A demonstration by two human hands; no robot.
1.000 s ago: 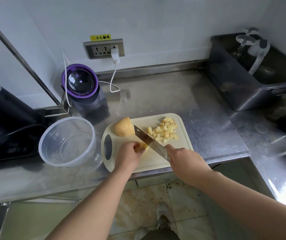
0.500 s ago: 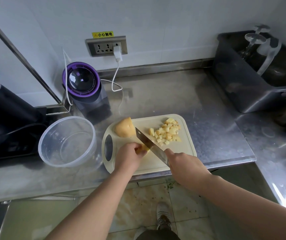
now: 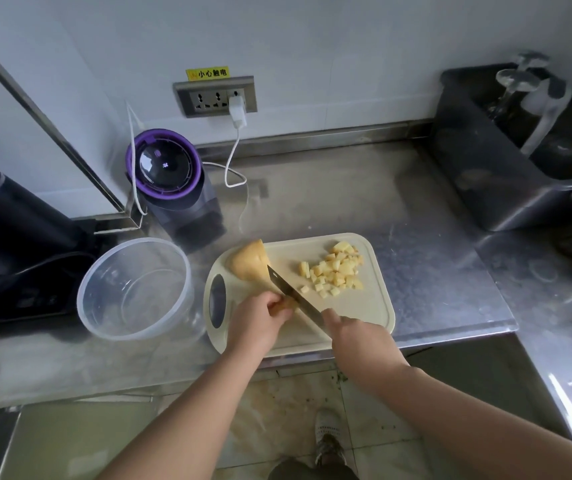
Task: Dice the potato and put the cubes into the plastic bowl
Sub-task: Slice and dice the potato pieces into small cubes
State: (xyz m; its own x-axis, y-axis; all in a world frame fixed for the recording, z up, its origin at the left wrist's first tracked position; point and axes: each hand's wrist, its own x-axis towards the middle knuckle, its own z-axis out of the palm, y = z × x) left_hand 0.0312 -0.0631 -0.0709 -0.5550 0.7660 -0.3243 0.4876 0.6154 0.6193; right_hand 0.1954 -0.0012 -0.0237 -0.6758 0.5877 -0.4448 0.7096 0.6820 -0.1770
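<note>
My two hands are in the middle of the frame, over the near part of the board. My left hand is curled down on one small potato piece and pins it to the board; only a yellow sliver shows past the fingertips. My right hand is clenched round the handle of the one knife, and the fist hides the handle. The blade runs diagonally up and to the left, right against the pinned piece, with its tip at the edge of the one large uncut potato chunk at the board's upper left corner.

Right of the blade, in the upper right part of the board, lies one loose heap of cubes, with a few strays on its near side. They are too many and too small for me to count one by one. All of this lies on one pale cutting board, whose handle slot is at its left end.

Just left of the board stands the one clear plastic bowl. I see no cubes in it. Board and bowl both stand on the steel counter.

Further up and to the left stands one purple-ringed appliance. One wall socket plate above it holds one white plug. One dark bin fills the upper right. One shoe shows at the bottom.
</note>
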